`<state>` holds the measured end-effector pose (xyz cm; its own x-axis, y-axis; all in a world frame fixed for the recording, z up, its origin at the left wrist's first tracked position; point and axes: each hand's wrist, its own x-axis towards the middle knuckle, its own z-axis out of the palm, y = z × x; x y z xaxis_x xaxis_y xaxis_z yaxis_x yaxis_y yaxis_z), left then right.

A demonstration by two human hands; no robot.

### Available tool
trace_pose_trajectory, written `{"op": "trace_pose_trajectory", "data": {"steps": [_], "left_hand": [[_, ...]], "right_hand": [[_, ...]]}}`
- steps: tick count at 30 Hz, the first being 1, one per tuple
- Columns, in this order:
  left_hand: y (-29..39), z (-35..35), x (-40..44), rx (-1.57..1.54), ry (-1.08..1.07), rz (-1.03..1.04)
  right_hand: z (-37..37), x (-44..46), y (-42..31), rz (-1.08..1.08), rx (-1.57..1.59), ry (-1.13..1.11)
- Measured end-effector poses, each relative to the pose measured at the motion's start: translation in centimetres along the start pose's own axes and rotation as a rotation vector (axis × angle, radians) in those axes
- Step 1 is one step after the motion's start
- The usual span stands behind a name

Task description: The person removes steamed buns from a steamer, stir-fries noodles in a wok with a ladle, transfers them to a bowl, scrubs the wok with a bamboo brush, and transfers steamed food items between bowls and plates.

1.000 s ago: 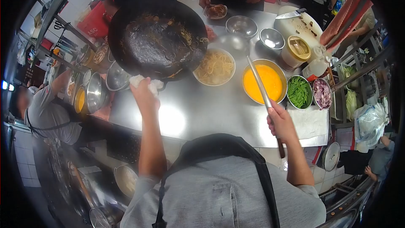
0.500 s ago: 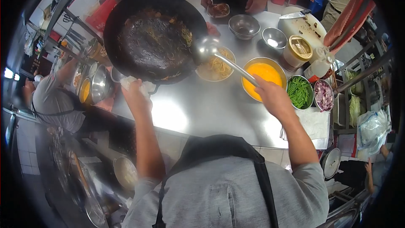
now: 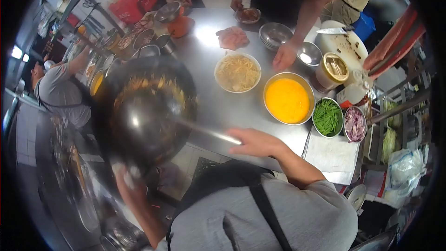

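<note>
A large black wok (image 3: 106, 95), blurred by motion, hangs tilted off the left side of the steel table. My left hand (image 3: 126, 187) is closed round a white cloth (image 3: 131, 175) at the wok's near rim; the handle beneath is hidden. My right hand (image 3: 260, 142) grips the end of a metal ladle (image 3: 209, 132), whose head is over the wok's inside and smeared. Bits of food cling to the wok's far inner wall. A white bowl (image 3: 216, 75) of noodles (image 3: 238, 71) stands on the table, near a metal bowl (image 3: 312, 107) of yellow-orange liquid, like beaten egg.
Small bowls hold chopped greens (image 3: 328, 117) and sliced onion (image 3: 355, 123). Across the steel table (image 3: 204, 65), a co-worker's hand (image 3: 286, 55) reaches between the bowls. Raw meat (image 3: 232, 37) lies there. A knife (image 3: 335, 30) rests on a round board (image 3: 350, 51). Another person (image 3: 65, 93) works at left.
The wok has swung from above the table down and left toward me, with my left hand. My right hand has moved the ladle left and down. The co-worker's hand has come nearer the bowls.
</note>
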<state>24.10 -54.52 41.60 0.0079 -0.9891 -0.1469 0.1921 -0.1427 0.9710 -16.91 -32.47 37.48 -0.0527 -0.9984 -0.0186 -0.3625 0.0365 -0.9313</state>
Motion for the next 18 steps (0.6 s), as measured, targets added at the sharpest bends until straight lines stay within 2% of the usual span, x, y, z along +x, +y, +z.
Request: {"op": "trace_pose_trajectory", "data": {"steps": [3,5,10,12,15,18], "left_hand": [[3.6,-3.0,-8.7,-0.142,0.23,-0.193],[2.9,-6.2,-12.3,-0.256,0.342,-0.117],[-0.3,-20.3,-25.6,-0.361,0.85,-0.017],[-0.3,-21.8,-31.3,-0.429,1.014,-0.03],[-2.6,-25.3,-38.2,-0.513,1.24,0.001],[-6.0,-28.3,-43.8,-0.59,1.388,0.155]], "right_hand": [[2.0,2.8,-1.3,0.075,-0.063,-0.339],[4.5,5.1,-2.4,0.046,-0.209,-0.551],[14.1,9.0,-7.0,-0.186,-0.258,-0.949],[18.9,9.2,-8.7,-0.274,-0.291,-1.108],[25.6,8.9,-10.4,-0.419,-0.36,-1.24],[31.3,7.5,-11.4,-0.427,-0.526,-1.319]]}}
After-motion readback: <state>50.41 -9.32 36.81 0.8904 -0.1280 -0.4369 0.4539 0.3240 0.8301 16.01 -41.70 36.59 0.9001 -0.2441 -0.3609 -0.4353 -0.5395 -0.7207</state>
